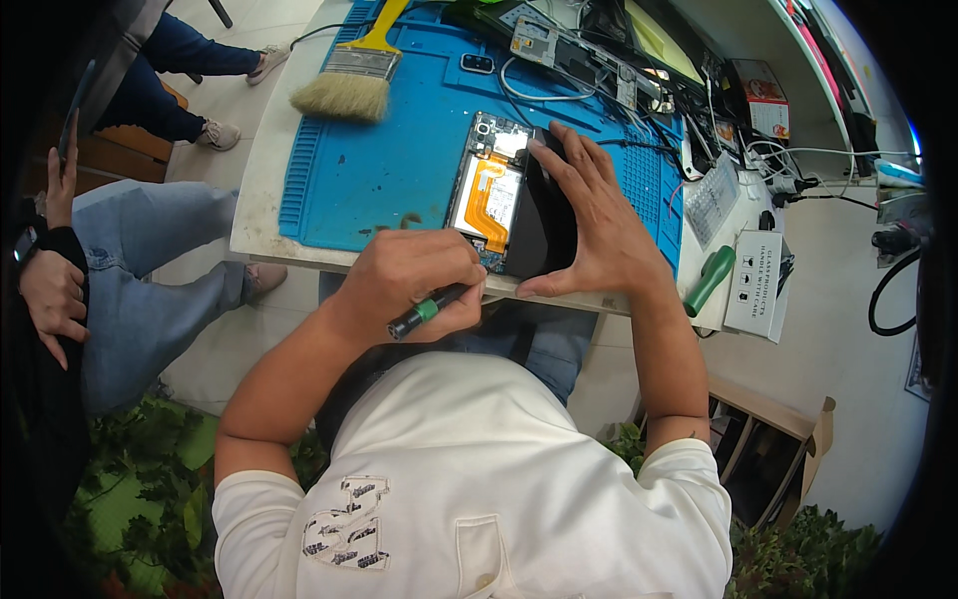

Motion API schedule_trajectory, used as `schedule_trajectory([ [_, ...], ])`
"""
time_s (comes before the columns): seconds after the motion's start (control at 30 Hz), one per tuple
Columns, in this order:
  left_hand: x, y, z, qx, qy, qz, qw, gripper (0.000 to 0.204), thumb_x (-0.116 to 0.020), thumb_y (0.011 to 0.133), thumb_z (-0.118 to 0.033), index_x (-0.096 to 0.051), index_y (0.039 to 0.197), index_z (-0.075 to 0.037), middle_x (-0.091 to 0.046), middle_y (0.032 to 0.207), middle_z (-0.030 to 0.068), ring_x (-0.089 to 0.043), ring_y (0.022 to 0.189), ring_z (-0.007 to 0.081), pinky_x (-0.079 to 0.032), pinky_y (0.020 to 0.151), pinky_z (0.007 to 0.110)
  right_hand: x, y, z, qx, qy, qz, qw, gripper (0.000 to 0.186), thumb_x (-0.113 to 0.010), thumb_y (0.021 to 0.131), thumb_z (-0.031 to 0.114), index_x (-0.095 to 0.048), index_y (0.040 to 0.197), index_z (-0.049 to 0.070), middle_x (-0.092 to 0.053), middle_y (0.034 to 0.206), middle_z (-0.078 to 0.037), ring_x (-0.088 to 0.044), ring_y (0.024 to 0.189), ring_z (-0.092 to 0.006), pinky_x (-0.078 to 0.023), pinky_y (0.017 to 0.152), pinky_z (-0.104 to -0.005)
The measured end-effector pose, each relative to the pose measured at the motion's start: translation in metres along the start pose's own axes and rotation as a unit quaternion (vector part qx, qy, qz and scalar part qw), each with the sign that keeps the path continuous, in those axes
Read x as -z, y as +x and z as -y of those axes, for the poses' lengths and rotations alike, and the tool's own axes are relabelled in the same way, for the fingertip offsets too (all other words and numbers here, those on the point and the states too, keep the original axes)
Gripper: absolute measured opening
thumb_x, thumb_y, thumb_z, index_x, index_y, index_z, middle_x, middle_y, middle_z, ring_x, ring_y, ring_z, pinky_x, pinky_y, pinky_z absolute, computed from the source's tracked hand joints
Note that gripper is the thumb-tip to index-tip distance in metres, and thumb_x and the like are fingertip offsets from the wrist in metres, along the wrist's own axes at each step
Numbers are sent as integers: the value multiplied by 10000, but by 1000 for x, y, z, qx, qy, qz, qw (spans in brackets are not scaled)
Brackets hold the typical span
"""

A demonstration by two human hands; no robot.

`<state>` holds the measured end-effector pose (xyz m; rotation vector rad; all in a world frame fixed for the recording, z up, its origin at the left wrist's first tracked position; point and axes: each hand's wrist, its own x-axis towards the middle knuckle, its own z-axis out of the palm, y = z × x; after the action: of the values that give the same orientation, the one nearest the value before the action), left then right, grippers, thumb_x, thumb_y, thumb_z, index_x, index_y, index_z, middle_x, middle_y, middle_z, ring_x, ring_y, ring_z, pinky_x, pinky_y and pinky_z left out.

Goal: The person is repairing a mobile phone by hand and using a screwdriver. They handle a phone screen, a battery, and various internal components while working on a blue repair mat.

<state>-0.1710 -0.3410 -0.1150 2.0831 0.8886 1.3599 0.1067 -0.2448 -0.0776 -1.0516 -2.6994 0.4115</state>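
An opened smartphone [489, 192] lies near the front edge of a blue repair mat [374, 185], its orange flex cable and circuit boards exposed. A dark flat panel [539, 230] sits along its right side. My left hand [414, 280] is closed around a black screwdriver with a green band [426, 311], its handle end pointing down and left. The screwdriver's tip is hidden behind the fingers at the phone's lower end. My right hand [604, 215] spreads over the panel, fingertips by the phone's upper right corner and thumb beside the panel's lower edge.
A yellow-handled brush [349, 85] and a small camera cover [477, 64] lie on the mat. Phone frames [574, 60] and cables crowd the back right. A green handle [711, 282] rests beside a white box [756, 285]. Another person's legs [150, 240] are close at left.
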Motion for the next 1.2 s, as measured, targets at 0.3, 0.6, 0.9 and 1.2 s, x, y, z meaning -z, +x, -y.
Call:
schedule_trajectory([
  [0.3,-1,1,-2,3,33,4,999,215,-868,757,27,-723,893,-53,-781,872,92,-753,670,224,-568,583,314,-1,-1,1,-1,0,2,1000,1492,-992,531,807,-439,1718,93,-360,1786,-283,-316,1642,-556,-354,1336,-654],
  [0.6,2,1,-2,-7,8,20,1000,247,-866,724,39,-726,905,-55,-772,871,90,-766,692,268,-587,598,336,3,0,-1,29,27,-12,999,1432,-1002,570,767,-467,1688,49,-393,1735,-320,-342,1606,-568,-327,1332,-647],
  [0.9,32,20,-11,89,34,-94,991,260,-738,1133,-149,-748,1324,28,-823,1045,161,-793,925,198,-617,830,320,16,7,6,54,-1,-24,998,1383,-857,586,977,-586,1625,105,-407,1732,-314,-315,1645,-544,-177,1388,-699],
  [1.2,47,32,18,144,100,-69,982,266,-692,1161,-167,-757,1330,28,-837,1115,168,-824,998,222,-649,883,337,20,32,12,86,-30,-5,996,1248,-858,606,964,-689,1520,131,-449,1725,-268,-345,1640,-520,-155,1396,-698],
])
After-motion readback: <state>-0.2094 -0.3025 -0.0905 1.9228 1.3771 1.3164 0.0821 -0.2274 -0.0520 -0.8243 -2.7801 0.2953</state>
